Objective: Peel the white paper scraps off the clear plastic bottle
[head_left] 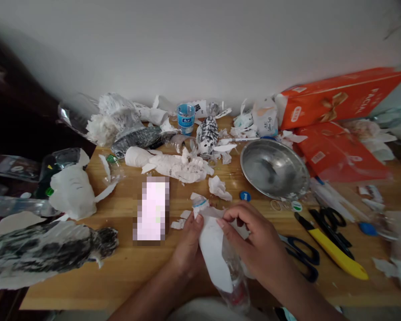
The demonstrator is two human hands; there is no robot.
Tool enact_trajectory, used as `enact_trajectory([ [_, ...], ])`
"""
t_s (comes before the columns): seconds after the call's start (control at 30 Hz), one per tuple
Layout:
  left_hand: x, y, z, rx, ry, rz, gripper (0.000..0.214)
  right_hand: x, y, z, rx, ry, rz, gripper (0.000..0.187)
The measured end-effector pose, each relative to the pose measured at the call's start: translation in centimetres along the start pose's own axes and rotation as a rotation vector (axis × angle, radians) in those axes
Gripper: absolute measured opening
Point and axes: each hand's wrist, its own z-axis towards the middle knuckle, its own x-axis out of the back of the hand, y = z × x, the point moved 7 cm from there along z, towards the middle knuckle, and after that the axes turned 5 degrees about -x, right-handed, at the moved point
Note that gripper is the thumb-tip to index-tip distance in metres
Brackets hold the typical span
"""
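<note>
Both hands hold a clear plastic bottle (235, 285) wrapped in white paper (214, 249) near the table's front edge. My left hand (187, 249) grips the bottle's left side, thumb pressed on the paper. My right hand (257, 243) curls over the right side, fingers pinching the paper's upper edge close to the bottle's neck (199, 203). The bottle lies tilted, neck pointing away from me.
A steel bowl (274, 171) sits at centre right, with scissors (300, 254), a yellow utility knife (334, 252) and a blue cap (244, 195) nearby. Paper-wrapped bottles and torn paper (178, 165) litter the wooden table (133, 272). Orange tissue packs (341, 98) lie at right, a blurred-out patch (153, 210) at centre.
</note>
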Motion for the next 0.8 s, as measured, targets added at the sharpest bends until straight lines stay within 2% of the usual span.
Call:
enact_trajectory([
  [0.33,-0.5,-0.9,-0.1,0.107,-0.017,0.088,0.050,0.7,0.1,0.5,0.052,0.035,-0.114,0.012],
  [0.5,-1.0,0.0,-0.2,0.001,-0.109,0.119,0.059,1.7,-0.3,-0.5,0.054,0.156,-0.129,0.014],
  [0.63,-1.0,0.5,0.0,-0.059,-0.066,0.134,0.056,1.0,-0.2,-1.9,0.038,0.098,-0.160,0.018],
  [0.8,-1.2,1.2,0.0,-0.169,-0.033,0.174,0.043,0.2,-0.4,-2.8,0.058,0.092,-0.123,0.012],
])
